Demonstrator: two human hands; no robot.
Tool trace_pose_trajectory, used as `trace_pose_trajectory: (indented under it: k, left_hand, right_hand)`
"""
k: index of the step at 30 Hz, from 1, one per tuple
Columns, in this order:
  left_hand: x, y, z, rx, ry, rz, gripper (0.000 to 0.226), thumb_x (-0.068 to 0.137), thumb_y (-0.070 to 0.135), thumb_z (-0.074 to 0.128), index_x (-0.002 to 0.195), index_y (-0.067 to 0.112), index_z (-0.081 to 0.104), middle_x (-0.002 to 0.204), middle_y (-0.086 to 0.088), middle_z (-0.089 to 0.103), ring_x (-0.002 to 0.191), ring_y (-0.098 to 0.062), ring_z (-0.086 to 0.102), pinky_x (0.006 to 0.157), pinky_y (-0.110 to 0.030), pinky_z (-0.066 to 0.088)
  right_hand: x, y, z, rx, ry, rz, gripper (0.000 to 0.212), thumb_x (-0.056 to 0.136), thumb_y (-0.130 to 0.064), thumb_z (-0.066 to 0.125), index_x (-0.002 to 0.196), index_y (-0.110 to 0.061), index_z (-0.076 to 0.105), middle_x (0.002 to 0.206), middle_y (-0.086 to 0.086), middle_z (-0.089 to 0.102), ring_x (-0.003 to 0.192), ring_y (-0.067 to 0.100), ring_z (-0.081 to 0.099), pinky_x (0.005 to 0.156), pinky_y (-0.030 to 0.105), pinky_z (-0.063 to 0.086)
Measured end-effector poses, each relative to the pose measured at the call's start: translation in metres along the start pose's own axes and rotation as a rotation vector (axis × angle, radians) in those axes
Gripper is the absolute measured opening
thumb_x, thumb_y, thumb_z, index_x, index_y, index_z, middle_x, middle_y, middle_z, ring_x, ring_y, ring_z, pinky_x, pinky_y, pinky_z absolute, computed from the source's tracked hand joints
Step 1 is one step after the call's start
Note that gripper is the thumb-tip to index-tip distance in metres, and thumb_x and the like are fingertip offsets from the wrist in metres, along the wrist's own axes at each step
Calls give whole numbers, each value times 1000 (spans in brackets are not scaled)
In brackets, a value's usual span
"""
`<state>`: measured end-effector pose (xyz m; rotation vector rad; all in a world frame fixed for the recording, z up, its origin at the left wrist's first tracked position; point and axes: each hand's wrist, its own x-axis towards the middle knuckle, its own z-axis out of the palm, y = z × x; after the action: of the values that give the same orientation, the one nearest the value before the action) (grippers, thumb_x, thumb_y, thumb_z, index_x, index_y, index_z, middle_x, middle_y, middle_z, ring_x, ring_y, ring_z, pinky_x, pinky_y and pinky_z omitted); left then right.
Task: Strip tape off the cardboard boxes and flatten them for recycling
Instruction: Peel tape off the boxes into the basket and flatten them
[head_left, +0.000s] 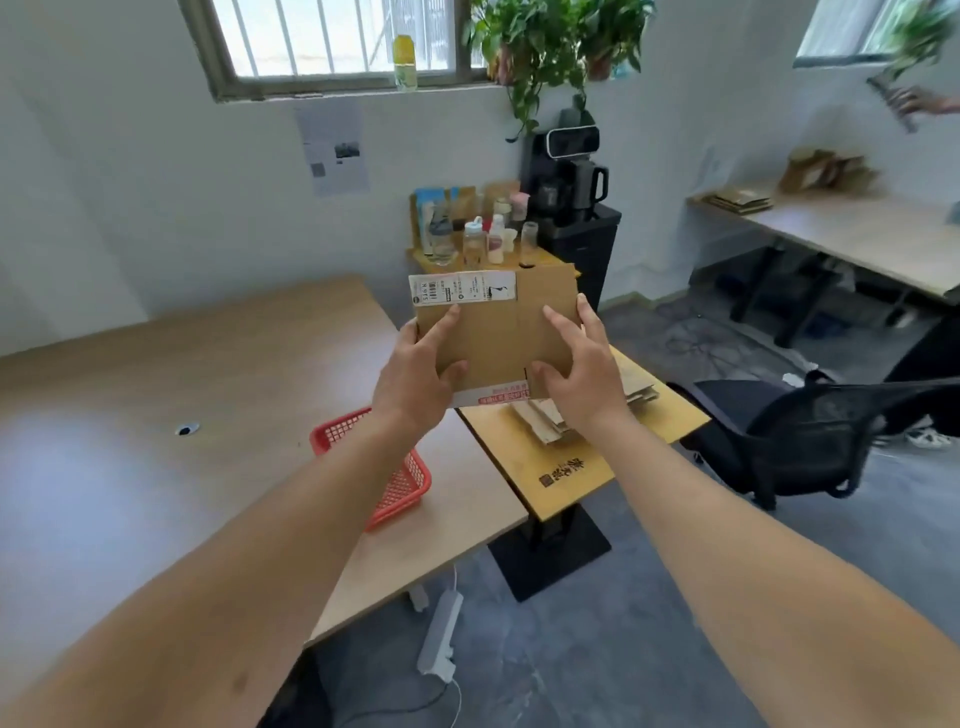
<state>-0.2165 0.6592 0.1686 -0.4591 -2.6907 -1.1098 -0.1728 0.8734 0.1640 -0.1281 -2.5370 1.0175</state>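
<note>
Both forearms reach forward and up from the bottom corners, wrists level, holding a cardboard box (493, 332) in mid-air above the near edge of the yellow surface (524, 467). The left hand (415, 379) grips its left edge, thumb on the near face and index finger lying straight up it; the right hand (582, 374) grips the right side the same way, fingers curled behind. The box looks nearly flattened. A strip of red-printed tape (493, 397) remains along its lower edge, between the thumbs; left on, it would spoil the recycling. Held only at the edges, the panel could spring open or slip onto the flattened cardboard pile (550, 421) below. Further back, bottles (467, 239) crowd a small surface; a careless swing might topple them.
</note>
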Motion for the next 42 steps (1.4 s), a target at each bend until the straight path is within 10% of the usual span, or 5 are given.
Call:
trace_pose_trajectory:
  k: [23,42]
  left_hand:
    - [188,37,318,110,-287,-221,75,96,34,67,158,43,26,161,-4,23,144,-31,36,115,-50,41]
    - [256,24,468,248,-276,-761,66,95,38,70,154,35,40,162,-6,30,143,-31,40,118,-40,30]
  right_hand:
    - [178,307,-31,-160,-238,201,72,96,-24,72,157,-36,37,172,-6,3,157,20,16,120,39,32]
    - [321,473,33,-69,-828,187,70,97,-27,71,157,-38,36,172,-7,4,156,19,18,117,31,29]
